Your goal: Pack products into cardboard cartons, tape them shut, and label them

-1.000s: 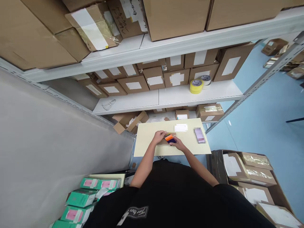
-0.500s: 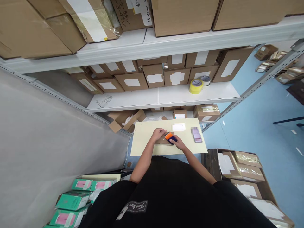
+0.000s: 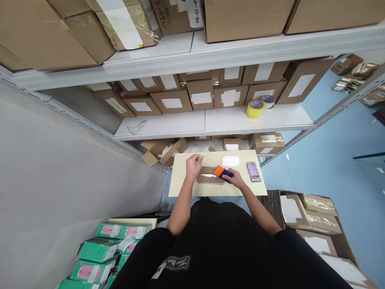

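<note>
A small brown cardboard box (image 3: pixel 210 179) lies flat on the pale yellow table (image 3: pixel 180 186), with a shiny strip of clear tape running along its top. My right hand (image 3: pixel 235 179) grips a handheld tape dispenser (image 3: pixel 223 173), orange at its front and dark blue behind, over the box's right end. At the left end, my left hand (image 3: pixel 193 165) is raised with the fingers pinched together; whatever is between them is too small to see. Beyond the box sit white paper labels (image 3: pixel 230 161). A blurred-out purple item (image 3: pixel 253 171) lies at the table's right side.
Yellow tape rolls (image 3: pixel 255 109) and labelled cartons (image 3: pixel 172 102) stand on the shelf ahead. An open carton (image 3: pixel 164 151) is behind the table's left corner. Green-and-pink boxes (image 3: pixel 99 249) are stacked lower left; a big carton of parcels (image 3: pixel 345 233) stands lower right.
My hands have moved apart: the left up and left off the box, the right a little rightward with the dispenser. More of the box's taped top now shows. The view has shifted slightly.
</note>
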Tool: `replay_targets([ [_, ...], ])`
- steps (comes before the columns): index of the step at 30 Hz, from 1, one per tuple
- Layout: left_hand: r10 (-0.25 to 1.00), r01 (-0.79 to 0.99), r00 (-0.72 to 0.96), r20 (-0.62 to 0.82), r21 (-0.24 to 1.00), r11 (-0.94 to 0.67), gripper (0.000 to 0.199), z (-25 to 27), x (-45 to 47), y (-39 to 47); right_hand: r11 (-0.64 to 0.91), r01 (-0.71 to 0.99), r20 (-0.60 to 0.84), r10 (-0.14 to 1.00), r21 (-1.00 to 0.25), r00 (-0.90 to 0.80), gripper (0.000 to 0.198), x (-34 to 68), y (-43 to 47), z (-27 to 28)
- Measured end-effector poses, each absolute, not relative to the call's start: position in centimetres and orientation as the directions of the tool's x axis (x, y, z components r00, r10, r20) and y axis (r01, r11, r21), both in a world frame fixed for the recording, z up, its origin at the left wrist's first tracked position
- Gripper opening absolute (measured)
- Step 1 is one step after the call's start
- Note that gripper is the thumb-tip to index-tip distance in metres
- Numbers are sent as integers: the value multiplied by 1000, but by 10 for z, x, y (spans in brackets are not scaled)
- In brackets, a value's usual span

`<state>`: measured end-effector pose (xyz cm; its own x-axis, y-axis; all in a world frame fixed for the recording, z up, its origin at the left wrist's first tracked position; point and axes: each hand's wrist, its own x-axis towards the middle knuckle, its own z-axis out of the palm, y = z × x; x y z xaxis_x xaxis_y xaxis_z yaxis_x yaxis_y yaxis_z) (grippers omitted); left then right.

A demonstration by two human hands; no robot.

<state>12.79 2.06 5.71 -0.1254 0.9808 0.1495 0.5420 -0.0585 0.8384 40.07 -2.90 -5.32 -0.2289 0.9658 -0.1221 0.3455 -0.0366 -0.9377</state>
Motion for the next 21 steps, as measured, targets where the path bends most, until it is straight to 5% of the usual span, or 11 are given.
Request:
replay_targets([
  [4, 973, 533, -210, 92, 845, 35, 25, 46, 74, 29, -50, 560, -193, 961, -827, -198, 56, 421, -28, -56],
  [10, 899, 319, -394, -192, 889, 330, 30, -48, 43, 6, 24, 808, -263, 939, -589, -220, 61, 411, 0, -55],
  [21, 887, 232, -293, -357, 873, 429, 41, -138, 60, 2, 9, 905, -406, 892, -426, -200, 60, 401, 13, -71],
])
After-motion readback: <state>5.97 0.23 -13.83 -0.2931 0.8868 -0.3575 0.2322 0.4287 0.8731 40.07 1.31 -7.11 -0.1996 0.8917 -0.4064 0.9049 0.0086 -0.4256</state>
